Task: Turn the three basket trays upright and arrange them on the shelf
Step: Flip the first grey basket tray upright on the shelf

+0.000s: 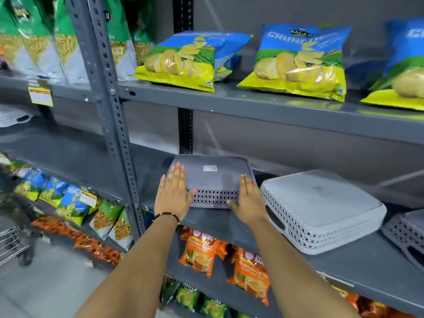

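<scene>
A dark grey basket tray [211,177] lies upside down on the middle shelf [344,262], its flat bottom with a barcode sticker facing up. My left hand [173,196] grips its left side, fingers flat on top and thumb on the perforated front wall. My right hand [249,198] holds its right side the same way. To the right, a light grey basket tray [321,212] also rests upside down. A third grey tray [406,235] shows partly at the right edge; its orientation is unclear.
Blue-and-yellow chip bags [298,63] line the shelf above. Orange packets [199,253] fill the shelf below. A slotted steel upright [107,111] stands just left of my hands. A wire trolley [11,244] sits at the lower left on the floor.
</scene>
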Tool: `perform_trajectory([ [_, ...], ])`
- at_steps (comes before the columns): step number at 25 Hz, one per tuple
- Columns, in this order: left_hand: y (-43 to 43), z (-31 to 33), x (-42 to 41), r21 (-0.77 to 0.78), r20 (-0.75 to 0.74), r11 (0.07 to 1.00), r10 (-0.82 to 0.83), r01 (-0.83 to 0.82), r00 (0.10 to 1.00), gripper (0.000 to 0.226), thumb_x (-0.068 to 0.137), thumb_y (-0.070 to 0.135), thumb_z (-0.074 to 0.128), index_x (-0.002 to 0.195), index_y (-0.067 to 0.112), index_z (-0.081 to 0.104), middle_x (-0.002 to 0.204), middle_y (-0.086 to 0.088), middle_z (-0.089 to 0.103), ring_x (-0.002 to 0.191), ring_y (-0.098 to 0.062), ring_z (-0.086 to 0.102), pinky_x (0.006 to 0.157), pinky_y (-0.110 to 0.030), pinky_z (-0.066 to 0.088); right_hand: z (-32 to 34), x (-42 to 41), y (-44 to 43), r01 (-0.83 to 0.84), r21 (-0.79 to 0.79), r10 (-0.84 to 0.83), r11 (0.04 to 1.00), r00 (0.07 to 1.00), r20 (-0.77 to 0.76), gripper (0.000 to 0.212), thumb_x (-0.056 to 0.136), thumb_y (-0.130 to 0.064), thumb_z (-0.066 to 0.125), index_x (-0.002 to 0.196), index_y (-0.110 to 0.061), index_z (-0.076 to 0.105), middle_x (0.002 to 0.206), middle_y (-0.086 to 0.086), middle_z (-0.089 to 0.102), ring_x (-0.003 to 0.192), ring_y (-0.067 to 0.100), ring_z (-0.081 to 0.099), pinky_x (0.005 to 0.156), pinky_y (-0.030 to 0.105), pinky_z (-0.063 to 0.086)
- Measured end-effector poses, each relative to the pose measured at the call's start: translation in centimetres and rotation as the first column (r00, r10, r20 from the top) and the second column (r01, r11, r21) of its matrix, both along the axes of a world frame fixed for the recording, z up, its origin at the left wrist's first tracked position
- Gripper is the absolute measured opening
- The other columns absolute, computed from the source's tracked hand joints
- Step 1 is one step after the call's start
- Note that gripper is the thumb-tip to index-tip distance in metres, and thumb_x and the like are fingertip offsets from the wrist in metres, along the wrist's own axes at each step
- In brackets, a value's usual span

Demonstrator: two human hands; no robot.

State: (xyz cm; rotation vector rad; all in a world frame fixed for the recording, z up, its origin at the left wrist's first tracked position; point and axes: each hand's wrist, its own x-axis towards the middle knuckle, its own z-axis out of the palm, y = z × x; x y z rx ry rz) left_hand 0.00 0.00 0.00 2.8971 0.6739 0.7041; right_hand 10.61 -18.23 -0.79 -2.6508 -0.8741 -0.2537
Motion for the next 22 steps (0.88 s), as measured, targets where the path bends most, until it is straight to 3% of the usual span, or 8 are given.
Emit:
perform_trajectory([
  [5, 4.7, -1.6, 2.7, -0.242, -0.136, 0.968, 0.037, -0.069, 0.99, 0.096, 0.088, 0.056, 0.048, 0.15, 0.006, -0.005, 0.161, -0.006, -0.008, 0.149, -0.018, -0.006, 0.123, -0.039, 0.004, -0.1, 3.9, 1.2, 0.23, -0.008, -0.226, 0.973, 0.949, -0.222, 0.099, 0.082, -0.046, 0.064, 0.149, -0.013, -0.001, 0.158, 0.012, -0.006, 0.144, 0.036, 0.002, 0.117, 0.051, 0.014],
  [8, 6.4, -1.9, 4.5, -0.4, -0.198, 0.908, 0.044, -0.122, 0.979, 0.119, 0.074, 0.058, 0.067, 0.15, 0.005, -0.006, 0.161, -0.009, -0.005, 0.149, -0.022, -0.002, 0.123, -0.041, 0.006, -0.1, 5.6, 1.1, 0.276, 0.027, -0.254, 0.961, 0.914, -0.317, 0.113, 0.073, -0.047, 0.073, 0.149, -0.011, -0.003, 0.157, 0.019, -0.003, 0.144, 0.038, 0.005, 0.118, 0.049, 0.017],
  [13, 7.6, -2.4, 6.0, -0.772, -0.158, 0.617, 0.047, -0.153, 0.986, 0.139, 0.059, 0.041, 0.087, 0.149, 0.009, -0.014, 0.157, -0.015, 0.016, 0.144, -0.032, 0.022, 0.119, -0.046, 0.024, -0.6, 6.9, 1.2, 0.233, 0.094, -0.174, 0.968, 0.891, -0.418, 0.116, 0.068, -0.037, 0.082, 0.149, -0.01, 0.003, 0.15, 0.022, 0.022, 0.139, 0.037, 0.021, 0.114, 0.043, 0.027],
  [16, 7.8, -1.7, 6.1, -0.825, -0.101, 0.552, 0.067, -0.121, 0.993, 0.139, 0.056, 0.034, 0.09, 0.15, 0.012, -0.01, 0.154, -0.013, 0.029, 0.141, -0.032, 0.03, 0.117, -0.044, 0.03, 0.2, 7.3, 1.3, 0.267, 0.22, -0.135, 0.938, 0.869, -0.476, 0.112, 0.062, -0.033, 0.086, 0.147, -0.015, 0.015, 0.14, 0.02, 0.034, 0.129, 0.036, 0.037, 0.108, 0.043, 0.036],
  [19, 8.4, 0.7, 5.9, -0.849, -0.028, 0.52, 0.123, -0.089, 0.992, 0.135, 0.056, 0.041, 0.088, 0.151, 0.019, -0.004, 0.152, -0.014, 0.033, 0.138, -0.034, 0.035, 0.113, -0.045, 0.034, 1.8, 7.6, 1.5, 0.284, 0.365, -0.093, 0.887, 0.882, -0.461, 0.108, 0.059, -0.038, 0.087, 0.144, -0.019, 0.023, 0.139, 0.02, 0.037, 0.128, 0.036, 0.04, 0.107, 0.045, 0.038],
  [22, 8.7, 4.6, 5.8, -0.833, 0.085, 0.553, 0.188, -0.034, 0.978, 0.124, 0.058, 0.053, 0.082, 0.15, 0.024, 0.004, 0.15, -0.017, 0.036, 0.134, -0.038, 0.04, 0.11, -0.05, 0.037, 4.1, 7.7, 1.4, 0.268, 0.599, 0.02, 0.755, 0.903, -0.428, 0.1, 0.059, -0.038, 0.086, 0.141, -0.024, 0.031, 0.142, 0.012, 0.043, 0.13, 0.03, 0.042, 0.108, 0.043, 0.038],
])
